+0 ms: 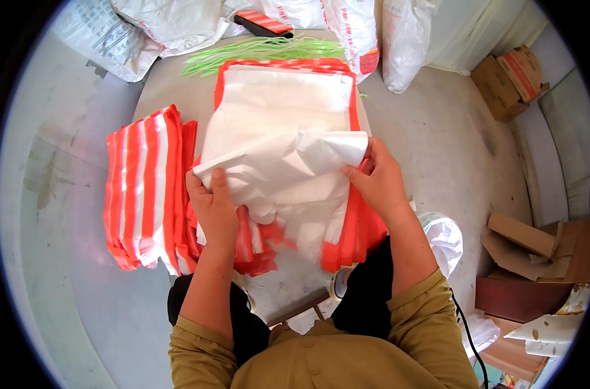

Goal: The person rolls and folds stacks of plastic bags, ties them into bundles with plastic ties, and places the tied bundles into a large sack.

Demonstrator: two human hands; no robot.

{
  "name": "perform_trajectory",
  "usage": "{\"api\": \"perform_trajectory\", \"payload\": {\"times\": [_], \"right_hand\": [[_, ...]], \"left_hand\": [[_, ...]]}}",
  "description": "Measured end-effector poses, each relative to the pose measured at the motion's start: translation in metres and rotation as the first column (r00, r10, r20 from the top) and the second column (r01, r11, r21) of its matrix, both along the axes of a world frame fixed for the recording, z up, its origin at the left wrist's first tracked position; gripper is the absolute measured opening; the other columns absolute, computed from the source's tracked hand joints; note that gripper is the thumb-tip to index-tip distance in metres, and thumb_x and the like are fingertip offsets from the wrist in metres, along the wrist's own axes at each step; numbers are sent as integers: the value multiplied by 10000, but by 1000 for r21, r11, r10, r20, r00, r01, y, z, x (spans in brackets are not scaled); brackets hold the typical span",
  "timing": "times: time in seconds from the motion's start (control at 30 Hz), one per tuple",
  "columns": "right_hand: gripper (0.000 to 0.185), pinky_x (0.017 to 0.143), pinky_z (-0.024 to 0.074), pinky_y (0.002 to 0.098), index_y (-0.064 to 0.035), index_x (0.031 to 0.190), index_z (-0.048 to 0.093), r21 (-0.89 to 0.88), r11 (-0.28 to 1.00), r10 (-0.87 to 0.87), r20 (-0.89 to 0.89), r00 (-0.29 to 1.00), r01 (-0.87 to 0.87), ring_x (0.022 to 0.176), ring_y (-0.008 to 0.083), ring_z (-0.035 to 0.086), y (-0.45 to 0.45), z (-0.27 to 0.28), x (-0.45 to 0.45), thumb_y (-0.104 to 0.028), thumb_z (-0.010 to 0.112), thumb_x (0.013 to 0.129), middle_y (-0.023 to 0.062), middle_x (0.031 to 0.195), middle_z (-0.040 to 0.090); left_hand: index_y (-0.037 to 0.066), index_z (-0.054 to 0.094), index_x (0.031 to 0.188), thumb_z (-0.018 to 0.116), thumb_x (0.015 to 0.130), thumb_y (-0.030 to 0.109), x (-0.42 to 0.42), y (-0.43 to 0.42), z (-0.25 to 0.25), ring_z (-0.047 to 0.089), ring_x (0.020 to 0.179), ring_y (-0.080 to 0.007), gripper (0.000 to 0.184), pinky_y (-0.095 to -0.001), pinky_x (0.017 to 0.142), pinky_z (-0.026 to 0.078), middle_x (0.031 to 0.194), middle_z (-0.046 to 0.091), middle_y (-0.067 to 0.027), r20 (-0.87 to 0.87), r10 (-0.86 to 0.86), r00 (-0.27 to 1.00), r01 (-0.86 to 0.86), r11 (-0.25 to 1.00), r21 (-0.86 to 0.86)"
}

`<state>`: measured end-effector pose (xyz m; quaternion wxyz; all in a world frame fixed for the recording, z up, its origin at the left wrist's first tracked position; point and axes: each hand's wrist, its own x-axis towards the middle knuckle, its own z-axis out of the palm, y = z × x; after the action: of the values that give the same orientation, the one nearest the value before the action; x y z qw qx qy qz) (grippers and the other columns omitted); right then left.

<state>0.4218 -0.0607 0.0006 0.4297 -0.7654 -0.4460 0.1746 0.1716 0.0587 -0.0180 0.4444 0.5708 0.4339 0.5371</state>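
Observation:
A thin white plastic sheet, creased and doubled over along its top edge, stretches between my two hands. At its left end, my left hand pinches it with the thumb on top. My right hand grips the upper right corner, thumb in front and fingers behind. Beneath lies a stack of red-edged white plastic bags, partly covered by the sheet. Beside my left hand is a thick pile of red-and-white striped plastic bags.
Light green plastic strips lie behind the stack, near a black and red-striped bundle. Filled white sacks line the back. Cardboard boxes stand at the far right, with an opened carton nearer. A black cable runs down by my right side.

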Motion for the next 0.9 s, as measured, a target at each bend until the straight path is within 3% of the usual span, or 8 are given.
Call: {"api": "perform_trajectory", "payload": {"times": [0.13,0.23,0.33,0.43,0.53,0.73,0.83,0.9], "right_hand": [[369,681,506,344,-45,1147,626,52,997,-55,-157,986,64,716,197,602,-2,-1,1,-134,750,811,100,850,663],[279,536,386,227,-17,1140,606,145,988,-32,-147,989,53,591,44,480,1,-10,-4,-40,704,879,6,910,643],[203,618,491,334,-31,1006,669,67,991,-104,-201,974,120,634,180,596,2,-18,-4,-121,732,836,114,813,652],[166,613,493,323,-27,1025,655,126,987,-69,-219,973,98,646,162,607,4,-23,-2,-109,690,884,95,817,653],[66,596,431,232,-45,1051,579,189,982,75,-495,865,23,664,74,566,1,-14,2,-77,546,1004,12,856,623],[116,751,484,245,-38,1098,576,127,985,166,-553,817,-114,800,92,592,-3,-15,19,-104,523,1018,17,952,633],[271,749,512,297,-4,1138,585,147,986,151,-588,795,-78,802,132,605,-2,-4,16,-189,645,949,46,911,638],[385,801,510,319,-8,1221,575,156,978,197,-485,852,-137,848,154,605,-1,-20,22,-235,680,928,54,947,650]], "left_hand": [[29,513,1167,528,1052,266,-2,0,-4,563,1001,-128,264,-283,899,466,1106,612,-85,-27,14,1000,-13,1000,23],[34,510,1175,528,1051,251,-1,-2,-4,561,1000,-125,251,-284,898,464,1105,612,-77,-59,25,998,-24,999,28],[33,509,1170,531,1047,227,1,-4,-4,558,991,-119,230,-289,893,462,1088,610,-67,-32,25,999,-24,999,33],[32,512,1148,539,1040,210,2,-5,-4,553,973,-115,210,-291,883,460,1061,607,-57,7,14,1000,-15,999,51],[34,517,1123,547,1035,202,1,-4,-4,547,957,-113,192,-285,876,457,1044,605,-53,-4,12,1000,-11,997,81],[26,523,1103,557,1030,197,-3,-3,-4,537,953,-112,189,-276,875,449,1039,602,-56,-41,12,999,-9,996,84],[23,522,1099,550,1032,193,-5,-2,-8,534,955,-112,185,-276,877,447,1038,597,-59,-25,-7,1000,10,996,87],[22,519,1100,540,1034,188,-6,-2,-9,533,956,-112,179,-276,877,446,1036,593,-60,-34,-5,999,8,995,95]]}}
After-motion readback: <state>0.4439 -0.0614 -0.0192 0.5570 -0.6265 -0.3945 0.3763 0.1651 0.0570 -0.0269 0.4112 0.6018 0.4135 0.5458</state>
